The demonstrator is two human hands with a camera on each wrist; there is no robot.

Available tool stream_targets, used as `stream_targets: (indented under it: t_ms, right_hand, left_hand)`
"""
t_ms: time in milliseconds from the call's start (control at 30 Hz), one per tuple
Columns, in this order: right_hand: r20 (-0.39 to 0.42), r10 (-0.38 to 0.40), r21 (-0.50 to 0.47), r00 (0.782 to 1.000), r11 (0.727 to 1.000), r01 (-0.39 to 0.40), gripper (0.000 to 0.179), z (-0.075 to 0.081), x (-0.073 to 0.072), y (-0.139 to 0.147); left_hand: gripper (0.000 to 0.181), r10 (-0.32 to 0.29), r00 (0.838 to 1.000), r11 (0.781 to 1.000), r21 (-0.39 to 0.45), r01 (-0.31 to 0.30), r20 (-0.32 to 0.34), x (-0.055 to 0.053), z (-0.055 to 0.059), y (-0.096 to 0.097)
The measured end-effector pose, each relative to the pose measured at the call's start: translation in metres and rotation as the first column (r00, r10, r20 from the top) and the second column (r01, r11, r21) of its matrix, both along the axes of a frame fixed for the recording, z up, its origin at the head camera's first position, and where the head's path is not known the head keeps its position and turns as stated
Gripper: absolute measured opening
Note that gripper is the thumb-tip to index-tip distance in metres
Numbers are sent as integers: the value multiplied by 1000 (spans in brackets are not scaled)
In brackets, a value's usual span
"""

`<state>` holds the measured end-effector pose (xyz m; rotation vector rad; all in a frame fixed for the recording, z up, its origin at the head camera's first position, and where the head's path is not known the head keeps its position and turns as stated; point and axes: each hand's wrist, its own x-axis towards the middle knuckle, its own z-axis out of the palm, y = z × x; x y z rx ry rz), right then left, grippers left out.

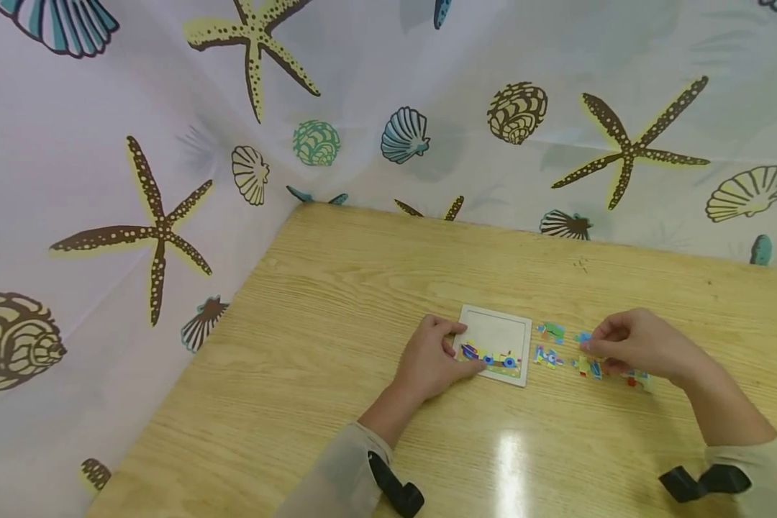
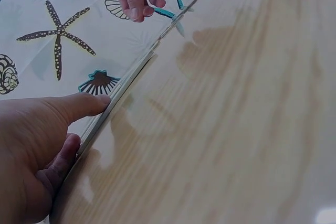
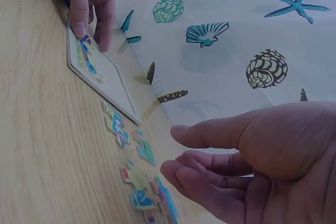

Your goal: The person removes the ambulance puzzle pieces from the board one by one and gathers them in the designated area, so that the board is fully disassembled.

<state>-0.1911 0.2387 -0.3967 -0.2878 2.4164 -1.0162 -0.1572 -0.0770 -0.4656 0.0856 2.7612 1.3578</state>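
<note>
My left hand [image 1: 427, 357] holds a square jigsaw puzzle tray [image 1: 497, 329] at its left side. The thumb lies over the joined pieces [image 1: 492, 356] along the tray's lower edge, and the index finger touches the left rim. In the left wrist view the tray [image 2: 123, 85] appears edge-on beside the thumb. My right hand [image 1: 647, 345] hovers over loose puzzle pieces right of the tray, its thumb and index finger near a blue piece [image 1: 581, 337]. The right wrist view shows a gap between this hand's [image 3: 262, 161] thumb and bent fingers, with nothing in it.
A green piece [image 1: 552, 331] and a blue-and-purple piece [image 1: 547, 356] lie just right of the tray. Further right are a yellow-and-blue piece [image 1: 587, 367] and a red-marked piece [image 1: 639, 379], partly under the right hand. A seashell-print cloth [image 1: 466, 165] borders the wooden table [image 1: 337, 288].
</note>
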Motion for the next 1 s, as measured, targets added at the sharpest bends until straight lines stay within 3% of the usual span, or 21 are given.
stream_targets:
  t_ms: [300,1000]
  right_hand:
    - [22,67,-90,998,994,-64,32,-5,-5,-34]
    - [-9,148,-115,989,982,-148,26,-14,-21,-93]
  left_hand:
    - [69,-15,1000,1000,-13,16,20,2,-2,-1]
    - [68,-27,1000,999,-33,27,13,0,1,-3]
